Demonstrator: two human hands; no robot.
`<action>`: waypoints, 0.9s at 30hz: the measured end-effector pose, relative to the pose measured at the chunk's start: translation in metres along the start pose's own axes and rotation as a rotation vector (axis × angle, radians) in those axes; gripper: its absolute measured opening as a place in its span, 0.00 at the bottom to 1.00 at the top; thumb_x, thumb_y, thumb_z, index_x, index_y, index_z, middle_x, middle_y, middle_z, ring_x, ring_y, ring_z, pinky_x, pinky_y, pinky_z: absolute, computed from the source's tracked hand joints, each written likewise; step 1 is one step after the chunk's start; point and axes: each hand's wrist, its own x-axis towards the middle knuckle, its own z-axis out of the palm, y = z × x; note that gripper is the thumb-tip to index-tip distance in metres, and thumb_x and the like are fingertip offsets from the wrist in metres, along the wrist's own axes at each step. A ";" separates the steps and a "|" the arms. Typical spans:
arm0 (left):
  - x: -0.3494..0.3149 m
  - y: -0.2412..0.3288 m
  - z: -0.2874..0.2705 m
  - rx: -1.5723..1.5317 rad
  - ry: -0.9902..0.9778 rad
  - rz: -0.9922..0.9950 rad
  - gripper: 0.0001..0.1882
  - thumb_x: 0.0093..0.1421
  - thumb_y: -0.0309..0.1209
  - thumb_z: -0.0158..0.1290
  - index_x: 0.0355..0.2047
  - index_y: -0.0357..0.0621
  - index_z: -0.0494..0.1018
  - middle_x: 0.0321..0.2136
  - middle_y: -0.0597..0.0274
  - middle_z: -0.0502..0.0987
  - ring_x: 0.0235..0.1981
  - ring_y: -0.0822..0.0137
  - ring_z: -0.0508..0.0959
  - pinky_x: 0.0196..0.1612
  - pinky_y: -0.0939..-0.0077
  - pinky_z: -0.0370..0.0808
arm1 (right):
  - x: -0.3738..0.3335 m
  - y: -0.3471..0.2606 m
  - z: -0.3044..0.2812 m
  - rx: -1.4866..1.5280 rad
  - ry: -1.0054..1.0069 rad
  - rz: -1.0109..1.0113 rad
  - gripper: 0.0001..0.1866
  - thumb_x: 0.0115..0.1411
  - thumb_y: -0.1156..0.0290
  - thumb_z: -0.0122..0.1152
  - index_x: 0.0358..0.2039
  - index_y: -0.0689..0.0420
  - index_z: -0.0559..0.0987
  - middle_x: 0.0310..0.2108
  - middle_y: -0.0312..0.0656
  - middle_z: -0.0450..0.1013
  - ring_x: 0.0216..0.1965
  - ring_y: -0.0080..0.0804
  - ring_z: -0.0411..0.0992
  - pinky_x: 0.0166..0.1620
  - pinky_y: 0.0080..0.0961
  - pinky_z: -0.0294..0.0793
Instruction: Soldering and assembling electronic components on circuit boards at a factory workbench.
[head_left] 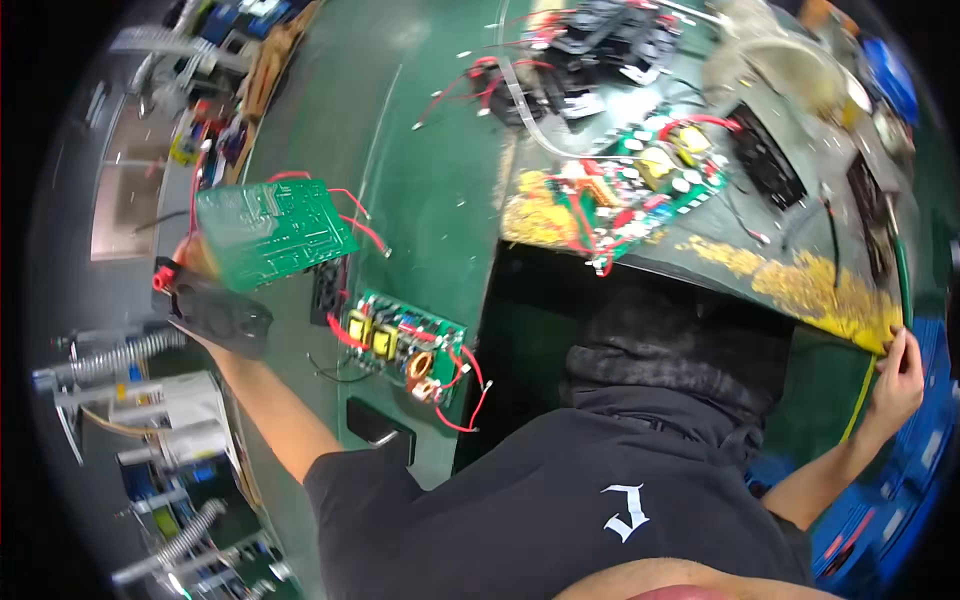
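My left hand (197,262), partly blurred and mostly hidden, is closed at the left side of the bench on a black plastic housing (225,318) with a red terminal at its end. Just above it, a green circuit board (275,228) with red wires is tilted, solder side up; whether it is joined to the housing cannot be made out. Far to the right, my right hand (897,385) closes its fingers round the end of a screwdriver (904,275) with a green handle and a metal shaft.
Another circuit board (405,350) with yellow transformers lies on the green mat (425,180). A further populated board (650,180) and a black panel (767,157) rest on the worn yellow-edged bench. Black parts with wires (600,50) are heaped behind. Blue bins (925,440) stand at right.
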 end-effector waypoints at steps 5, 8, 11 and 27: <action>-0.028 -0.009 0.128 0.066 -0.205 0.263 0.13 0.61 0.20 0.56 0.46 0.23 0.78 0.47 0.49 0.81 0.45 0.57 0.83 0.53 0.64 0.81 | -0.008 0.021 -0.023 -0.003 0.123 0.105 0.14 0.72 0.63 0.58 0.47 0.57 0.85 0.34 0.36 0.82 0.27 0.16 0.72 0.32 0.15 0.71; -0.027 -0.018 0.176 0.545 -0.286 0.604 0.18 0.62 0.18 0.49 0.52 0.23 0.74 0.48 0.48 0.79 0.47 0.55 0.82 0.55 0.61 0.80 | -0.007 0.016 -0.028 -0.009 0.181 0.099 0.13 0.72 0.64 0.58 0.47 0.59 0.85 0.34 0.37 0.82 0.30 0.17 0.75 0.34 0.16 0.74; -0.008 -0.035 0.211 0.127 -0.374 0.220 0.15 0.58 0.16 0.53 0.47 0.25 0.77 0.45 0.52 0.80 0.44 0.58 0.82 0.54 0.63 0.80 | -0.005 0.024 -0.030 -0.067 0.194 0.117 0.13 0.72 0.65 0.58 0.46 0.60 0.85 0.37 0.38 0.83 0.35 0.20 0.78 0.39 0.17 0.77; 0.007 -0.136 0.246 0.591 -0.669 0.431 0.08 0.65 0.29 0.53 0.35 0.44 0.82 0.26 0.64 0.78 0.23 0.70 0.75 0.23 0.78 0.69 | 0.079 0.076 -0.017 0.295 -0.140 0.010 0.26 0.76 0.54 0.44 0.64 0.57 0.74 0.54 0.44 0.77 0.50 0.25 0.75 0.45 0.15 0.71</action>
